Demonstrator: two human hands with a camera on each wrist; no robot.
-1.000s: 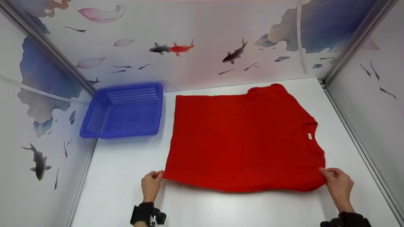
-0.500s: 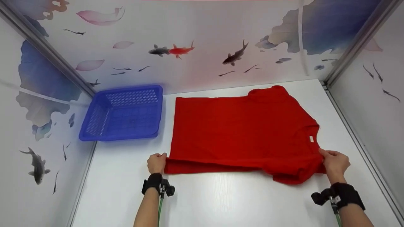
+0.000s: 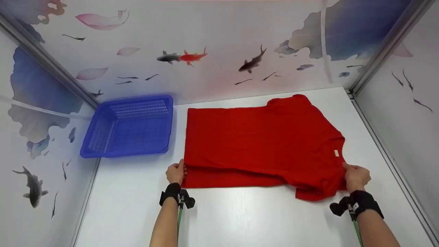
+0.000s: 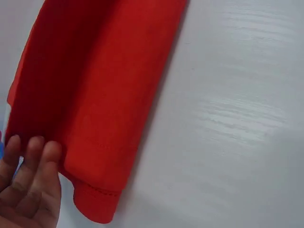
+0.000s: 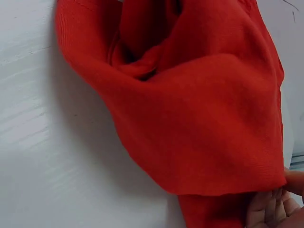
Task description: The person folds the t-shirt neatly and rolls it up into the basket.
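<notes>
A red T-shirt (image 3: 240,137) lies on the white table, hem to the left and collar with a white label to the right. Its near side is lifted and partly folded back over the body, so a lower layer shows along the front. My left hand (image 3: 176,172) pinches the lifted edge at the hem corner; in the left wrist view its curled fingers (image 4: 35,166) are against the cloth. At the shoulder near the collar, my right hand (image 3: 356,175) pinches the other end. The right wrist view shows a sleeve hanging loose beside that grip.
A blue plastic basket (image 3: 137,133) with perforated sides stands at the back left, left of the shirt. White panels with painted fish and lotus enclose the table (image 3: 240,219) at the back and sides. Each wrist wears a black strap with a camera and green cable.
Both hands have moved away from the front edge toward the back, carrying the shirt's near side up and over. The near sleeve now droops at the front right.
</notes>
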